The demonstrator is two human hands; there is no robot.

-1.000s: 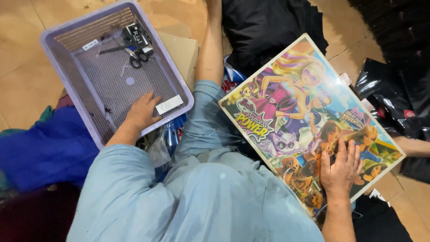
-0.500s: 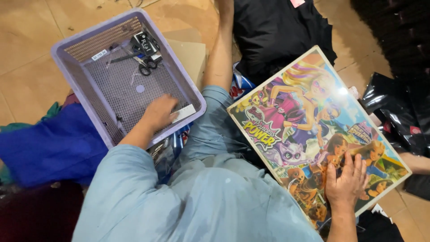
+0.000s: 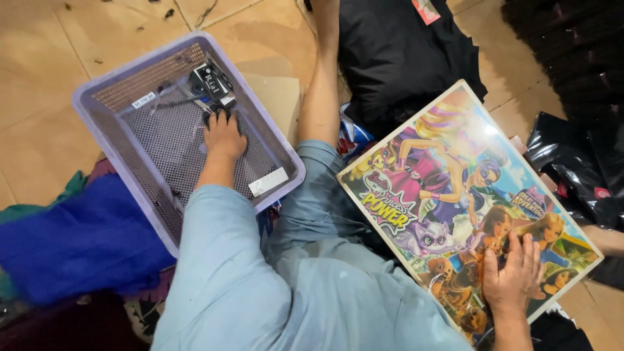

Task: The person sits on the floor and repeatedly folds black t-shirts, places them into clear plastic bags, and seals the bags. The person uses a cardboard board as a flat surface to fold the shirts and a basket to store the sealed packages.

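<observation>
A: How many items are counted?

B: One lavender mesh basket (image 3: 162, 195) is seen at upper left, one colourful cartoon board (image 3: 448, 195) at right, one blue cloth (image 3: 71, 240) at lower left, and a pile of black garments (image 3: 403, 58) at top centre.

A: What is changed from the earlier frame?

B: The left hand (image 3: 223, 135) has been moved from the basket's near rim to its far end, onto the black scissors (image 3: 218, 116).

A: How are the hands posed?

B: The left arm is extended, with fingers curled over the scissors; a closed grip cannot be confirmed. The right hand (image 3: 513, 276) is laid flat on the board's lower corner, fingers spread.
</observation>
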